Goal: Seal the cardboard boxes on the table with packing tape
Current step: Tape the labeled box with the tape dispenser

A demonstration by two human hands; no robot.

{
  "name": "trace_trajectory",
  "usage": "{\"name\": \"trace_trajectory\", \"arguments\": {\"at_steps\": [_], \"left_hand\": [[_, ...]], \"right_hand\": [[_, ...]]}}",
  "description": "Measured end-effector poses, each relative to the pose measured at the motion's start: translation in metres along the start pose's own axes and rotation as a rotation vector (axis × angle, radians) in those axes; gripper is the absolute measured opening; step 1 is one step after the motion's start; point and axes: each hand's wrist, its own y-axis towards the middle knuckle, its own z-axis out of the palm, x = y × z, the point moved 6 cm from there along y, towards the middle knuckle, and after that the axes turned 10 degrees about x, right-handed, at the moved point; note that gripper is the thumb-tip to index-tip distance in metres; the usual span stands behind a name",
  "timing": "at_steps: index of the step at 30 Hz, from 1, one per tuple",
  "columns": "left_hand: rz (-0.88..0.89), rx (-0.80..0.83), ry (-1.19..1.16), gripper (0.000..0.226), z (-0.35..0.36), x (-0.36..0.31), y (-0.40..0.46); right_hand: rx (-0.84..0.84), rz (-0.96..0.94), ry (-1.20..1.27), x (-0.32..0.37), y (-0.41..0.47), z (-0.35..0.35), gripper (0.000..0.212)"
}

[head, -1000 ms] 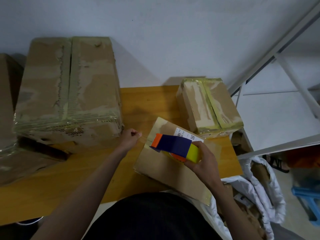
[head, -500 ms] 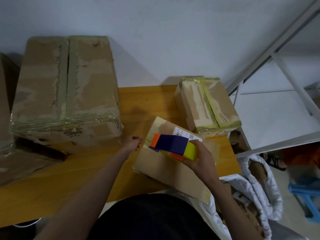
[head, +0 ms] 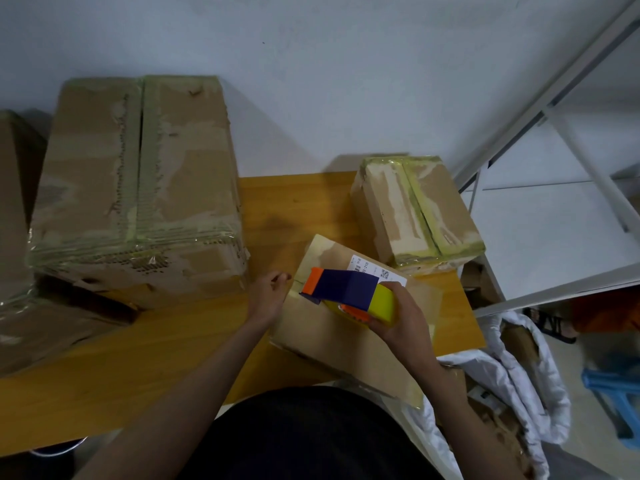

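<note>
A flat cardboard box (head: 332, 344) with a white label lies tilted at the table's front edge, right in front of me. My right hand (head: 403, 322) grips a tape dispenser (head: 349, 292), blue with an orange tip and a yellow back, held just above the box top. My left hand (head: 268, 294) sits at the box's left edge with its fingers curled, pinching what looks like the tape end against the corner. A large taped box (head: 138, 188) stands at the back left and a small taped box (head: 417, 213) at the back right.
The wooden table (head: 145, 358) ends just right of the small box. A white metal shelf frame (head: 568, 161) rises on the right, with white bags (head: 512, 382) of cardboard and a blue stool (head: 613, 393) on the floor. Another wrapped box (head: 20, 306) lies at far left.
Both hands stay at the flat box. The left hand shifted slightly along the box's left edge, and the dispenser barely moved.
</note>
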Motion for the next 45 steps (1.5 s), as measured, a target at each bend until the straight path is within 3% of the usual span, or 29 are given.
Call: {"name": "trace_trajectory", "arguments": {"at_steps": [2, 5, 11, 20, 26, 35, 39, 41, 45], "left_hand": [[0.023, -0.016, -0.08, 0.03, 0.0, -0.01, -0.01], [0.004, 0.006, -0.113, 0.016, 0.001, -0.022, -0.013], [-0.085, 0.024, -0.08, 0.009, 0.002, -0.025, -0.005], [-0.047, -0.034, 0.111, 0.021, -0.011, -0.05, 0.02], [0.012, -0.044, 0.186, 0.016, -0.006, -0.051, 0.017], [0.057, -0.07, 0.155, 0.022, -0.01, -0.047, 0.02], [0.022, -0.066, 0.125, 0.031, -0.009, -0.05, 0.02], [0.052, -0.089, 0.242, 0.036, -0.006, -0.055, 0.015], [0.336, 0.01, 0.655, 0.046, 0.023, -0.063, -0.005]], "right_hand": [[-0.002, 0.001, 0.008, 0.0, 0.0, 0.002, 0.061], [-0.006, 0.001, 0.033, -0.001, 0.0, 0.004, 0.06], [-0.041, 0.035, 0.041, -0.002, 0.004, 0.007, 0.06], [-0.041, 0.023, 0.04, 0.013, 0.024, 0.013, 0.06], [-0.067, 0.003, 0.013, 0.012, 0.013, 0.006, 0.063], [-0.177, 0.089, 0.047, -0.036, -0.042, -0.039, 0.067], [-0.146, 0.114, 0.028, -0.049, -0.054, -0.038, 0.063], [-0.151, 0.133, 0.047, -0.049, -0.054, -0.035, 0.062], [-0.15, 0.127, 0.053, -0.047, -0.057, -0.035, 0.062]]}}
